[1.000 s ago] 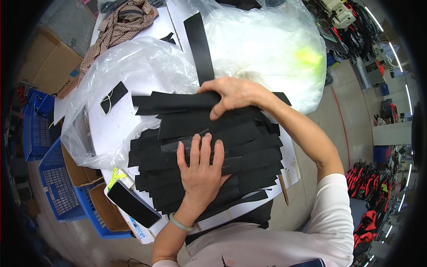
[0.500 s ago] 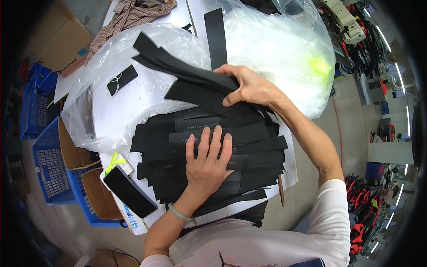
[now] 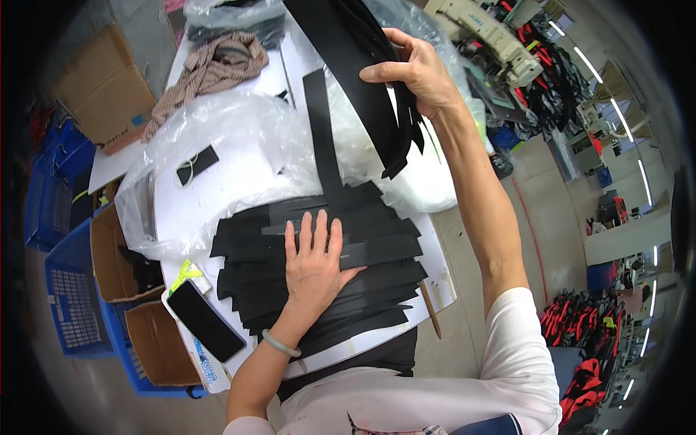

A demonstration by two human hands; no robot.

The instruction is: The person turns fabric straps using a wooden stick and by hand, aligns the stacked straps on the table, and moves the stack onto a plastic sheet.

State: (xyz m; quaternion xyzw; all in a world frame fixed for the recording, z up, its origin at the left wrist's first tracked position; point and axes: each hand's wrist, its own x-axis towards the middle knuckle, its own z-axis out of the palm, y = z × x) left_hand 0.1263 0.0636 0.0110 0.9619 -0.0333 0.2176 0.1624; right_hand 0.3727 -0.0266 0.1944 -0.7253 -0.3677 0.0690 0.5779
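My left hand (image 3: pixel 313 262) lies flat, fingers spread, on a pile of overlapping black fabric strips (image 3: pixel 250 235); some carry small printed lettering. Up and to the right, my right hand (image 3: pixel 417 72) grips a bundle of long black strips (image 3: pixel 337 51), thumb on the near face and fingers behind. The bundle is raised, its lower ends hanging over the clear plastic. One more long black strip (image 3: pixel 319 130) stretches from the pile toward the back of the table, below the bundle.
A phone (image 3: pixel 206 319) rests at the table's left edge. Clear plastic sheeting (image 3: pixel 239 123) covers part of the white table (image 3: pixel 181 217). A checked cloth (image 3: pixel 225 65) lies at the back. Blue crates (image 3: pixel 76 297) and cardboard boxes (image 3: pixel 163 341) stand left; a sewing machine (image 3: pixel 493 36) is back right.
My right hand has lifted the bundle of strips away from the pile, up and toward the back right. My left hand stays flat on the pile while the view has shifted.
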